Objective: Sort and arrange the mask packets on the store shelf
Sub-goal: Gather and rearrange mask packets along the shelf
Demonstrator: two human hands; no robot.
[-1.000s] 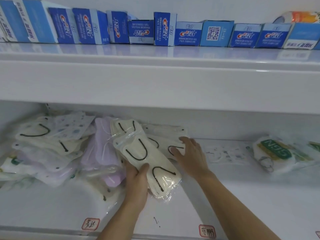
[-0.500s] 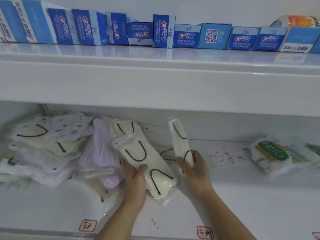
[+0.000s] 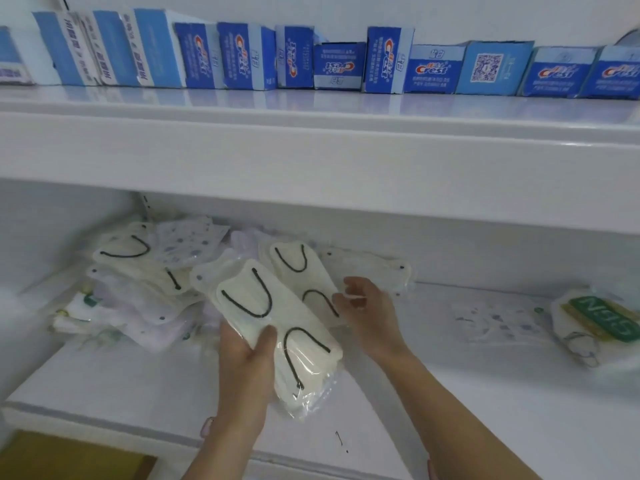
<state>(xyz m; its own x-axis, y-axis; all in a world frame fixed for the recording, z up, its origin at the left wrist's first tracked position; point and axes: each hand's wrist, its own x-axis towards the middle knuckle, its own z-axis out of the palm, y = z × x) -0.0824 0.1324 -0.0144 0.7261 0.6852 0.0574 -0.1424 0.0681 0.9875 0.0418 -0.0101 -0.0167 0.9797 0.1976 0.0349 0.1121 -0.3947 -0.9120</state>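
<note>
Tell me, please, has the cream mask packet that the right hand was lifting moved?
Yes. The cream mask packet now lies leftward on the stack in the left hand, away from the green-labelled packet.

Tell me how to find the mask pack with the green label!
Look at the lower shelf, under the row of blue toothpaste boxes. Go all the way to the right end, away from both hands. The green-labelled pack lies there; it alone has a green patch with white letters, while the cream packs show black ear loops.
</note>
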